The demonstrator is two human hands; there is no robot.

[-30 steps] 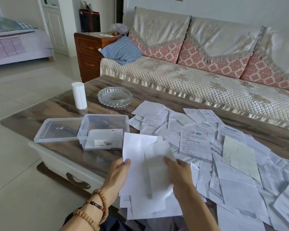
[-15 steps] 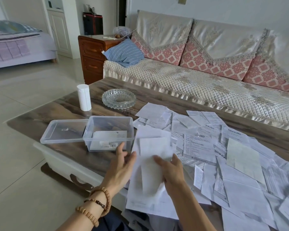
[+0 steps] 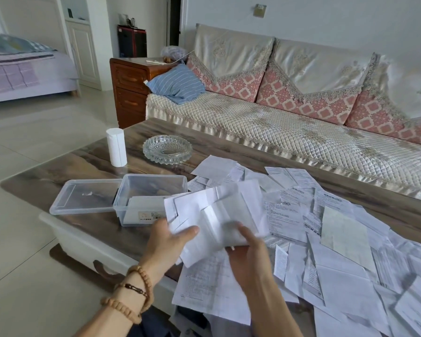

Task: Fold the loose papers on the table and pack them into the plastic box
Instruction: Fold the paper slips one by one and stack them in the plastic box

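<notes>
Papers (image 3: pixel 338 239) covered the right half of the frame, spread loose and overlapping across the wooden table (image 3: pixel 58 173), while we held a small bundle of them (image 3: pixel 216 215) up at the centre of the picture, just right of the plastic box (image 3: pixel 141 198). Our left hand (image 3: pixel 168 242) gripped the bundle's lower left corner, thumb laid over the top sheet and fingers hidden beneath; our right hand (image 3: pixel 248 249) took the lower right edge, fingers curled onto the sheets, though blur kept us from seeing exactly how they lay. The box stood open at the centre left of the frame with what looked like a white folded sheet already lying inside, and its clear lid (image 3: pixel 83 198) rested flat beside it, touching its left wall. These sheets looked thin, light and limp, several creased already, so we judged they would sag and slide over one another unless pinched firmly near an edge with both hands, and they would tear or crumple if pulled hard. Holding at opposite corners seemed best for squaring the bundle before creasing it to the box's width. Most sheets lay unfolded, so we judged the task was at an early stage. A glass ashtray (image 3: pixel 167 149) and a white roll (image 3: pixel 116 147) stood at the upper left of the table, apart from the sheets.
</notes>
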